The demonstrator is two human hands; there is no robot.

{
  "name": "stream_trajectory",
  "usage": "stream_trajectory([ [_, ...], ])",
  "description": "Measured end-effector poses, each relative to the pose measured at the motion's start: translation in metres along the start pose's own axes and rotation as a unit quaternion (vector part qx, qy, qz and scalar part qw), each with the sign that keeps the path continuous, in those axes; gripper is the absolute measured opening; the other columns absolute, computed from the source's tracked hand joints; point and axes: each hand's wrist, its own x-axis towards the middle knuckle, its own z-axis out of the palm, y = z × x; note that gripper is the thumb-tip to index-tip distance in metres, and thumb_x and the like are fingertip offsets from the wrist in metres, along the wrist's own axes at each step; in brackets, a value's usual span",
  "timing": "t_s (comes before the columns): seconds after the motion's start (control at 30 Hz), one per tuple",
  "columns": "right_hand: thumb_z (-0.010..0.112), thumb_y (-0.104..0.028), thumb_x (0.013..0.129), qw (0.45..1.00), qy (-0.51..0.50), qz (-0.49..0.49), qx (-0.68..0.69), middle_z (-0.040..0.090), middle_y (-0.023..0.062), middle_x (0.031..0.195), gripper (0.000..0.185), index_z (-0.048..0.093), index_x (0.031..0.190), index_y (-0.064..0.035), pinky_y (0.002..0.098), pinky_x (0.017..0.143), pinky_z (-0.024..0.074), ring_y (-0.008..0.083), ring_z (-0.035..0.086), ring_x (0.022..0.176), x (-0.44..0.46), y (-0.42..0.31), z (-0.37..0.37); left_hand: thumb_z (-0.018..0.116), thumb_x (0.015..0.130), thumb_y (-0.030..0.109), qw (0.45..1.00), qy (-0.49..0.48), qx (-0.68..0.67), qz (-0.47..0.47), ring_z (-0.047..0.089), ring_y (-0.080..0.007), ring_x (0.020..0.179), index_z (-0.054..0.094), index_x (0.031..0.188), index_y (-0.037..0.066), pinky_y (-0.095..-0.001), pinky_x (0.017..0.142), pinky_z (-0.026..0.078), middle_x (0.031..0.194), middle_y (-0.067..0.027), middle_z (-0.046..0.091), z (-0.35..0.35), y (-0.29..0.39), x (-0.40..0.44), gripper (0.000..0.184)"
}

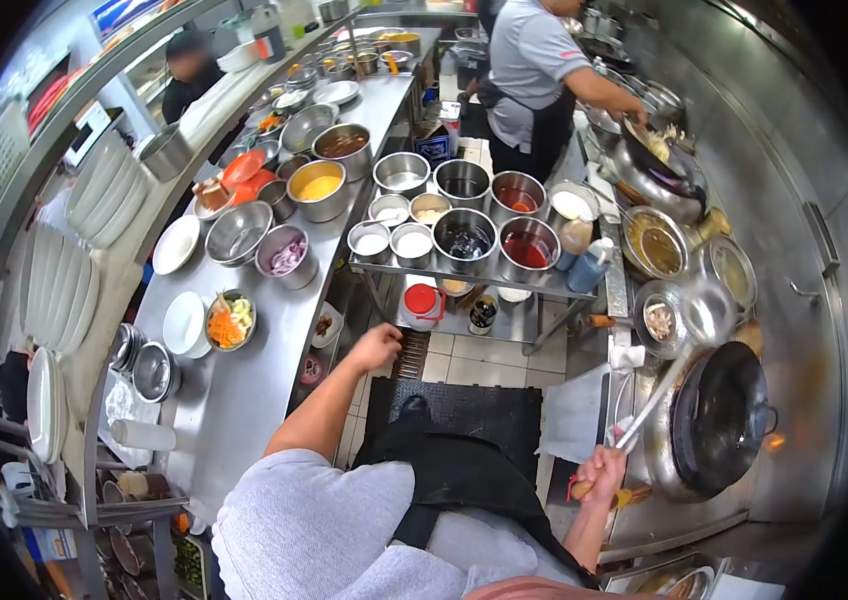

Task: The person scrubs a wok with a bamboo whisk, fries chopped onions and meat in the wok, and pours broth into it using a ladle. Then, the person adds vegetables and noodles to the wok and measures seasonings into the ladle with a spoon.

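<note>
My right hand (601, 475) is wrapped around the wooden end of a long-handled ladle (656, 402). The ladle's round metal bowl (709, 315) is at the far end, above the back edge of a dark wok (719, 430) on the stove. A small orange flame (774, 441) shows beside the wok. My left hand (377, 348) is out over the floor between the steel counter and the sauce rack. Its fingers are curled in, with nothing visible in them.
A wheeled-style steel rack (414, 268) ahead carries several pots of sauces and powders. On the left counter (244, 400) stand bowls of chopped vegetables (232, 318), onions (284, 256) and plates (177, 245). A co-worker (529, 80) stands at another wok (656, 185) farther along the stove.
</note>
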Motion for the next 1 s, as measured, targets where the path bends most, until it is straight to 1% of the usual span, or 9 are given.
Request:
stream_trajectory([
  [0.23,0.058,-0.010,0.089,0.900,-0.351,0.204,-0.157,0.045,0.0034,0.065,0.065,0.029,0.146,-0.0141,0.0252,0.038,0.0402,0.0106,0.043,0.041,0.004,0.063,0.180,0.055,0.087,0.004,0.914,0.353,-0.200,0.020,0.063,-0.0167,0.066,0.043,0.105,0.004,-0.0305,0.054,0.053,0.085,-0.0098,0.058,-0.137,-0.013,0.024,0.022],
  [0.4,0.059,-0.008,0.087,0.805,-0.430,0.216,-0.347,0.050,0.0057,0.066,0.076,0.021,0.152,-0.0142,0.0277,0.043,0.0434,0.0131,0.051,0.048,0.022,0.113,0.347,0.054,0.089,0.003,0.875,0.396,-0.276,-0.009,0.062,-0.0191,0.071,0.040,0.112,0.003,-0.0322,0.059,0.057,0.094,-0.0122,0.054,-0.212,-0.047,0.019,0.028],
  [0.5,0.059,-0.007,0.087,0.678,-0.504,0.082,-0.528,0.061,0.0097,0.073,0.086,0.008,0.155,-0.0196,0.0302,0.045,0.0455,0.0145,0.054,0.052,0.038,0.152,0.408,0.055,0.091,0.007,0.830,0.380,-0.405,-0.041,0.062,-0.0229,0.086,0.038,0.122,0.002,-0.0335,0.067,0.058,0.104,-0.0155,0.051,-0.231,-0.060,0.016,0.036],
  [0.57,0.055,-0.004,0.088,0.471,-0.519,-0.175,-0.692,0.066,0.0109,0.084,0.085,0.007,0.155,-0.0212,0.0324,0.049,0.0473,0.0142,0.058,0.059,0.046,0.179,0.428,0.056,0.093,0.010,0.804,0.372,-0.460,-0.056,0.063,-0.0238,0.083,0.036,0.123,0.001,-0.0339,0.065,0.058,0.103,-0.0169,0.054,-0.239,-0.073,0.029,0.037],
  [0.67,0.052,-0.002,0.087,0.384,-0.543,-0.059,-0.744,0.059,0.0104,0.073,0.085,0.005,0.155,-0.0179,0.0364,0.053,0.0505,0.0187,0.058,0.051,0.032,0.181,0.456,0.056,0.094,0.013,0.786,0.374,-0.491,-0.040,0.065,-0.0229,0.080,0.037,0.116,0.000,-0.0326,0.062,0.058,0.103,-0.0185,0.057,-0.247,-0.066,0.049,0.031],
  [0.77,0.052,-0.001,0.087,0.512,-0.501,0.224,-0.662,0.056,0.0099,0.072,0.085,0.005,0.156,-0.0203,0.0334,0.048,0.0483,0.0175,0.056,0.049,0.020,0.137,0.513,0.058,0.091,0.014,0.822,0.431,-0.371,-0.024,0.066,-0.0258,0.075,0.043,0.106,0.000,-0.0379,0.065,0.057,0.091,-0.0184,0.061,-0.259,-0.043,0.052,0.025],
  [0.8,0.052,-0.001,0.087,0.514,-0.497,0.224,-0.662,0.056,0.0099,0.072,0.085,0.005,0.156,-0.0203,0.0334,0.048,0.0483,0.0175,0.056,0.049,0.031,0.138,0.504,0.060,0.087,0.015,0.865,0.449,-0.223,-0.027,0.065,-0.0305,0.075,0.046,0.100,0.000,-0.0422,0.068,0.055,0.085,-0.0194,0.062,-0.268,-0.029,0.049,0.025],
  [0.87,0.051,0.000,0.088,0.700,-0.429,0.478,-0.312,0.052,0.0077,0.071,0.085,0.005,0.156,-0.0229,0.0286,0.044,0.0454,0.0151,0.052,0.047,0.052,0.140,0.468,0.063,0.083,0.017,0.889,0.452,-0.068,-0.029,0.065,-0.0353,0.074,0.049,0.094,0.001,-0.0466,0.072,0.053,0.078,-0.0205,0.062,-0.285,-0.009,0.053,0.024],
  [1.0,0.058,-0.001,0.086,0.704,-0.407,0.411,-0.413,0.045,0.0043,0.068,0.090,0.009,0.155,-0.0307,0.0239,0.040,0.0409,0.0111,0.046,0.043,0.019,0.140,0.466,0.067,0.075,0.024,0.918,0.383,0.095,-0.037,0.063,-0.0450,0.087,0.059,0.092,-0.001,-0.0507,0.080,0.049,0.090,-0.0272,0.066,-0.306,0.017,0.079,0.031],
])
